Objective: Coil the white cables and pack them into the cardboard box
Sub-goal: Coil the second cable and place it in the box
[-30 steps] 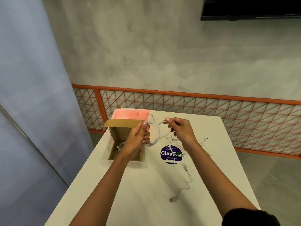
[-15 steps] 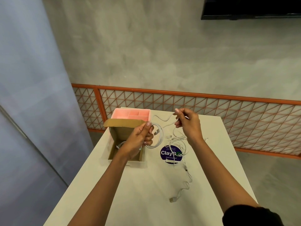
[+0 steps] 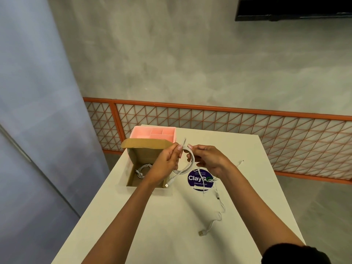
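Both up over the table (image 3: pixel 152 235): left hand (image 3: pixel 167 162) and right hand (image 3: pixel 208 159), fingertips meeting at the top of one coiled white cable (image 3: pixel 192 159). Each hand pinches it with fingers curled. The coil hangs as an upright loop between the hands, long axis roughly vertical. Its free tail runs down-left, and its plug (image 3: pixel 167 185) points toward the near right corner of the cardboard box (image 3: pixel 131 181).

The box is open, with its flap (image 3: pixel 144 145) standing at the far side. One second coil (image 3: pixel 142 169) lies inside.

One loose cable (image 3: pixel 220 217) lies right of the box, long axis running toward the viewer, USB end (image 3: pixel 201 233) nearest. Its far part tangles over one round purple sticker (image 3: pixel 194 178); cannot tell how many cables are in the tangle. A small plug tip (image 3: pixel 241 162) lies further right.

One pink tray (image 3: pixel 152 132) sits just behind the box. The box is close to the table's left edge. The loose cable is well apart from the right edge.
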